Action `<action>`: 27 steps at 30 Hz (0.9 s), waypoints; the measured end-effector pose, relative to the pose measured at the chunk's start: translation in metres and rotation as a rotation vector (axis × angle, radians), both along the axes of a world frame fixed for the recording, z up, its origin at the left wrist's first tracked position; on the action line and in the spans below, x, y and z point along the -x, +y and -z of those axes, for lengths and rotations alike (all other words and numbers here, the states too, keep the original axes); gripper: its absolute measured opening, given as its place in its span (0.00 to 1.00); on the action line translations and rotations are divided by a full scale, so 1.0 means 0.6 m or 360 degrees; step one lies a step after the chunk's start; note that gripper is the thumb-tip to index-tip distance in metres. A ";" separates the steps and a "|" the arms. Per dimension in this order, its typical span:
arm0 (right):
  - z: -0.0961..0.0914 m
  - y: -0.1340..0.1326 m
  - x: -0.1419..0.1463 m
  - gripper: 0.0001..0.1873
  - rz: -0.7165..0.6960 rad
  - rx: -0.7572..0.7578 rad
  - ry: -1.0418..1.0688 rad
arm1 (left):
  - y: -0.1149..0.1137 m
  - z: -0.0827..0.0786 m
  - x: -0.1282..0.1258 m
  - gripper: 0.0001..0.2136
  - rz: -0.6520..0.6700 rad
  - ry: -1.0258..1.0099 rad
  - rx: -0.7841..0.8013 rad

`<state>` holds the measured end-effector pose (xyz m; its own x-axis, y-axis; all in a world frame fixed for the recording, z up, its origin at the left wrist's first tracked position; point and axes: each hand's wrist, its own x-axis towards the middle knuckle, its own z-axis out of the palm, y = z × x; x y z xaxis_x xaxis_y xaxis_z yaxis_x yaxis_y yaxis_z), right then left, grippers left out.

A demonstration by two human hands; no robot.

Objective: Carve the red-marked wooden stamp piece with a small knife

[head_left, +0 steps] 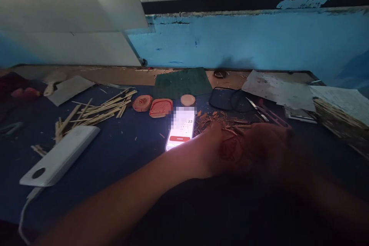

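Observation:
My left hand (213,150) reaches in from the lower left and cups a flat reddish wooden piece (232,148) with a carved pattern. My right hand (269,146) comes from the right and is blurred by motion; its fingers lie against the same piece, and whether they hold a tool I cannot make out. Both hands hover just right of a lit phone (181,127) lying on the dark blue table cover (123,150). Orange wood shavings (215,117) are scattered just behind the hands.
Several thin wooden sticks (98,109) lie at the left, above a white power bank (59,155) with a cable. Carved wooden pieces (160,107) sit behind the phone, with a green mat (181,81), a black pouch (229,99), papers (278,90) and a blue wall (245,40) beyond.

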<state>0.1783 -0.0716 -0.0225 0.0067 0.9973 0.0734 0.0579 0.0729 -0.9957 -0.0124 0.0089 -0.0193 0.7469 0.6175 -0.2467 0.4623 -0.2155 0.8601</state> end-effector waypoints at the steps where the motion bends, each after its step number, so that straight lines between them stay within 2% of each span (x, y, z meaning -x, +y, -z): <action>1: -0.002 0.001 0.001 0.29 -0.0040 -0.0030 -0.0050 | 0.000 -0.002 -0.001 0.35 0.0032 -0.0021 0.0009; 4: -0.007 0.001 0.005 0.24 -0.0223 -0.0124 -0.0249 | -0.001 -0.007 -0.003 0.28 0.0153 -0.0092 0.0074; 6: -0.009 0.001 0.008 0.24 -0.0227 -0.0115 -0.0293 | -0.001 -0.011 -0.001 0.26 0.0153 -0.0070 0.0061; 11: -0.011 0.011 0.008 0.29 0.0128 0.0092 0.0300 | 0.002 -0.014 0.008 0.37 0.0007 0.0151 -0.0109; 16: -0.021 0.018 -0.002 0.31 0.0201 0.0049 0.0727 | 0.003 -0.013 0.007 0.35 0.0018 0.0187 -0.0205; 20: -0.027 0.016 0.001 0.33 0.0181 0.0070 0.0771 | 0.005 -0.014 0.006 0.37 0.0028 0.0230 -0.0337; 25: -0.025 0.016 0.008 0.31 0.0144 0.0077 0.0700 | 0.012 -0.006 0.004 0.46 0.0050 0.0056 -0.0555; 27: -0.024 0.016 0.008 0.32 0.0140 0.0066 0.0666 | 0.013 -0.001 0.001 0.45 0.0053 0.0005 -0.0592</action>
